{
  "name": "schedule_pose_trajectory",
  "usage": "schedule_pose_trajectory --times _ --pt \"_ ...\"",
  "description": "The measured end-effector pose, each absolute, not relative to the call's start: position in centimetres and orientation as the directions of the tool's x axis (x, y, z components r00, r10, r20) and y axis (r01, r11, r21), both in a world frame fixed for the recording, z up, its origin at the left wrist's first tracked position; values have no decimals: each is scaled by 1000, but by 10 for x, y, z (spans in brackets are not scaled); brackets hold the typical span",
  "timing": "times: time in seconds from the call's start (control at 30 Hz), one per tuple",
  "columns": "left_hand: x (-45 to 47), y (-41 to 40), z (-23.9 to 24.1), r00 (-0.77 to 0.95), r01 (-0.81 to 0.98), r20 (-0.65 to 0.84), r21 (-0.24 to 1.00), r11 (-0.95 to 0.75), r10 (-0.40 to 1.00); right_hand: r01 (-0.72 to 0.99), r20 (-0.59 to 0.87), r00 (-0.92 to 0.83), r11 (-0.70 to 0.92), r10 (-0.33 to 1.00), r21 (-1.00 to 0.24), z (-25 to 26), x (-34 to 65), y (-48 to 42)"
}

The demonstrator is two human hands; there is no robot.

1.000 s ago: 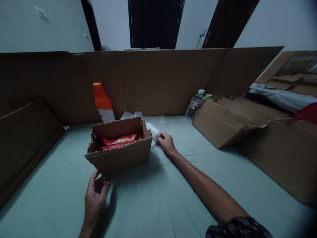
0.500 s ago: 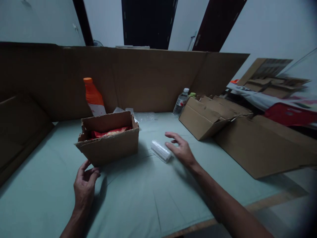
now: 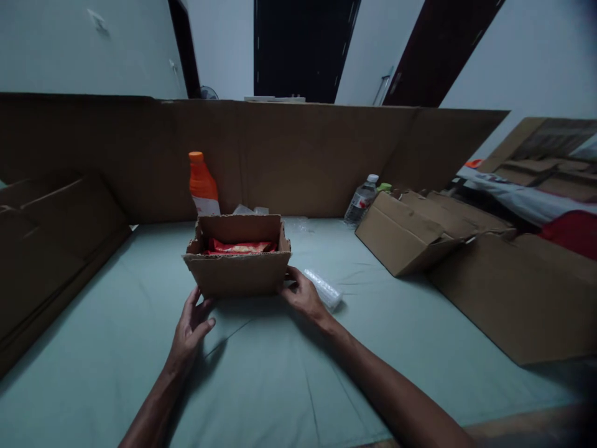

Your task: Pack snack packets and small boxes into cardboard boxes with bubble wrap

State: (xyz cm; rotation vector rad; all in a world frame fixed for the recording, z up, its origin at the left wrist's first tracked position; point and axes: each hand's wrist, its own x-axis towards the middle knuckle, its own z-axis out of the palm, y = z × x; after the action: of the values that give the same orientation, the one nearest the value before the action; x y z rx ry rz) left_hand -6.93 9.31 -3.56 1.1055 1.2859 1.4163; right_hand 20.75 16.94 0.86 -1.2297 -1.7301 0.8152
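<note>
An open cardboard box (image 3: pixel 240 275) with a red packet (image 3: pixel 240 247) inside stands in front of me on the pale green cloth. My right hand (image 3: pixel 305 297) grips its lower right corner, thumb at the front and fingers along the side. By the lower left corner is my left hand (image 3: pixel 189 330), its thumb spread away from the fingers; the fingertips reach the box's edge and are partly hidden. A roll of clear bubble wrap (image 3: pixel 324 289) lies just beyond my right hand.
Behind the box stands an orange bottle (image 3: pixel 204 183). A clear plastic bottle (image 3: pixel 361 202) is at the back right, near open cardboard boxes (image 3: pixel 401 236). Cardboard panels (image 3: pixel 303 158) wall the back, and more cardboard (image 3: pixel 60 230) stands at the left.
My right hand has moved left from beside the bubble wrap to the box's right corner. The box now faces me more squarely. My left hand stays near its left corner; the view has shifted.
</note>
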Motion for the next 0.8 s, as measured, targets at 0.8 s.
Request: schedule_pose_trajectory --times 0.8 --pt "-67 92 -28 -401 40 86 996 -77 912 592 258 66 170 964 -788 25 300 132"
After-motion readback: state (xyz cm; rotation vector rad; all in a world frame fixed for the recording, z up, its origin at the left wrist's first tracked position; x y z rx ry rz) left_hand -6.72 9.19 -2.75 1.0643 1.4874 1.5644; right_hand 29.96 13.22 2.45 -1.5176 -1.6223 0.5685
